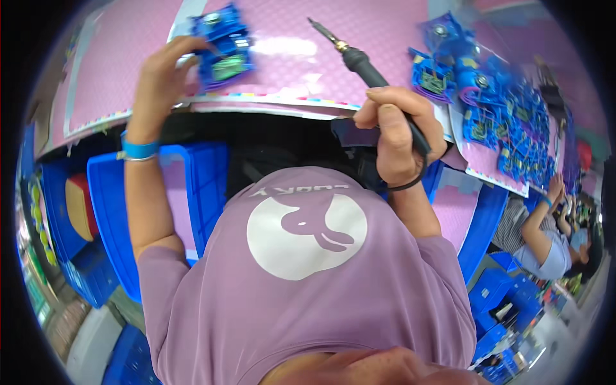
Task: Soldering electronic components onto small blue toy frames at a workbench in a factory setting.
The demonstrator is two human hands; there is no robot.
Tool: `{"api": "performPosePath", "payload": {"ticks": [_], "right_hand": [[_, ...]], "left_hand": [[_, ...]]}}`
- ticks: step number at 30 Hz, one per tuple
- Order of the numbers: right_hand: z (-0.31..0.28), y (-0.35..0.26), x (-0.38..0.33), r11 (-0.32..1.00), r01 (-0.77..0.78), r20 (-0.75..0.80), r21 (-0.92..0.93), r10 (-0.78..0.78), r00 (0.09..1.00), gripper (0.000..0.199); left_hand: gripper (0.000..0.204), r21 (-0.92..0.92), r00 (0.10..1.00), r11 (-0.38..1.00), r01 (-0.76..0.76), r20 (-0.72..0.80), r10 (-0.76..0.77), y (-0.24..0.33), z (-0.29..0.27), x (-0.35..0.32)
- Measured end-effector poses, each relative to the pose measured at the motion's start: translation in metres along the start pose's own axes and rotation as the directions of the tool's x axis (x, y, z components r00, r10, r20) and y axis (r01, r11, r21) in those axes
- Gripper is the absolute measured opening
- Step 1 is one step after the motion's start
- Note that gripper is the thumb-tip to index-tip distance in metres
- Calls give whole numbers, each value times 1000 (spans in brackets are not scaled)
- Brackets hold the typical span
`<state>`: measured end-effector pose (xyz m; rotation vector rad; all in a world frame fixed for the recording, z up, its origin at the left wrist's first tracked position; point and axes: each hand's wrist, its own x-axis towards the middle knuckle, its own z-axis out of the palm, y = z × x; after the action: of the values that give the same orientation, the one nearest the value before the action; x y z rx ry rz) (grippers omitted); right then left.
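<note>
A soldering iron with a dark handle is gripped in my right hand, its metal tip pointing up and to the left over the pink table mat. At the left, my left hand has its fingers closed on the left edge of a blue plastic housing. Inside that housing sit a green circuit board and a round metal part, with a purple piece along its near edge. The iron's tip is apart from the housing. The ends of my left fingers are partly hidden against the housing.
Several similar blue housings with boards and wires crowd the table's right side. Blue bins stand beside me below the table edge. Farther right, another person sits at the same table, hands raised near the housings.
</note>
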<state>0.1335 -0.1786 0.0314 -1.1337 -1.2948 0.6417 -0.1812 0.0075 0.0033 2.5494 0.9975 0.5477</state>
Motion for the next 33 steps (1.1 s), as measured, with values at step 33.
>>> {"api": "performPosePath", "payload": {"ticks": [33], "right_hand": [[5, 101, 18, 898, -15, -21, -440, 7, 1000, 35]], "left_hand": [[45, -373, 963, 918, 135, 267, -33, 81, 80, -1]]}}
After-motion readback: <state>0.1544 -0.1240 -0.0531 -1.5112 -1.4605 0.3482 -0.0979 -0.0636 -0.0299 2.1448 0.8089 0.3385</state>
